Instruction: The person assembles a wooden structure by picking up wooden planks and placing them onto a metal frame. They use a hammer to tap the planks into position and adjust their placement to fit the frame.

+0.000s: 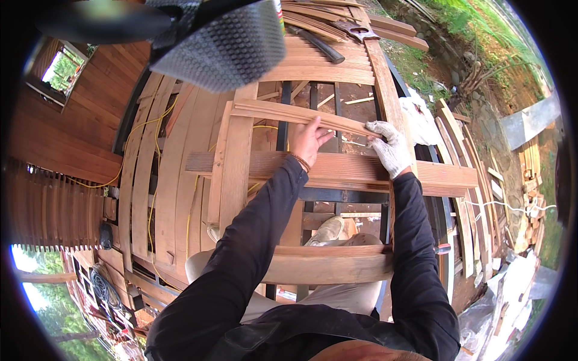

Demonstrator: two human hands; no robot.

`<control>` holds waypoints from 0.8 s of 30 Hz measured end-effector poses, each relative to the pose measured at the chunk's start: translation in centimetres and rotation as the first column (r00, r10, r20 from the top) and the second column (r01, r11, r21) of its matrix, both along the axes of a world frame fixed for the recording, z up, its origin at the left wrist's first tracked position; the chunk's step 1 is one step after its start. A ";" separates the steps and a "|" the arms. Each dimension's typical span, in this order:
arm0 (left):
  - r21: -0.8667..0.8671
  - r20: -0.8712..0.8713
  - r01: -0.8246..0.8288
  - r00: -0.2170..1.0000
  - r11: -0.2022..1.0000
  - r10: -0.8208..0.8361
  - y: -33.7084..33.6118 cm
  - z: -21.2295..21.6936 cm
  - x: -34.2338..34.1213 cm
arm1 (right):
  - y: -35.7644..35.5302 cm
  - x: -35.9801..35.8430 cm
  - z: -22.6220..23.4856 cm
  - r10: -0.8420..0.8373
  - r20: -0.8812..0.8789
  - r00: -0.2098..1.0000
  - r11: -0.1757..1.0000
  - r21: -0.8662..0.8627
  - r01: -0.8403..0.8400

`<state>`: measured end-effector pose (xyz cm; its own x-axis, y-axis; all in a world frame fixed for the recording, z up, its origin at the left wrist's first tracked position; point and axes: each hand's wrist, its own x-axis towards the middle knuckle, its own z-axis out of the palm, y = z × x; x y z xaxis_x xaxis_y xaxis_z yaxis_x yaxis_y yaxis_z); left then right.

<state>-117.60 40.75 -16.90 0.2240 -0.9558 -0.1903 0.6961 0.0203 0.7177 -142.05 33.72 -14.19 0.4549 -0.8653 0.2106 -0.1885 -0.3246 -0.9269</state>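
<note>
A short bundle of thin wooden slats (283, 112) lies crosswise in front of me, its left end on an upright-running board (236, 144). My left hand (306, 143), bare with a brown bracelet at the wrist, holds the slats' near edge around their middle, fingers partly bent. On my right hand (390, 147) is a white work glove; its fingers close around the slats' right end, beside a long side beam (385, 78). Just nearer to me, a thick grooved plank (343, 167) runs across below both hands.
Beyond the slats, a black-handled tool (322, 47) and a saw handle (359, 30) lie on stacked boards. A wooden crosspiece (331, 266) spans near my legs. Gaps show between dark metal bars (343, 195). A yellow cord (158, 123) trails over the left-hand boards. A grey textured object (223, 48) blocks the upper view.
</note>
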 end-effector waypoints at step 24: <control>0.317 0.090 -0.292 0.956 0.902 0.278 -21.5 1.5 5.8 | -0.7 1.6 -0.7 -0.411 -0.042 0.911 0.893 -0.218 0.393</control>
<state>-111.82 19.23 -15.40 0.4922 -0.7376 -0.4623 0.6650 -0.0241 0.7465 -140.47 33.04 -14.86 0.1012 -0.9214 0.3751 -0.4172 -0.3816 -0.8248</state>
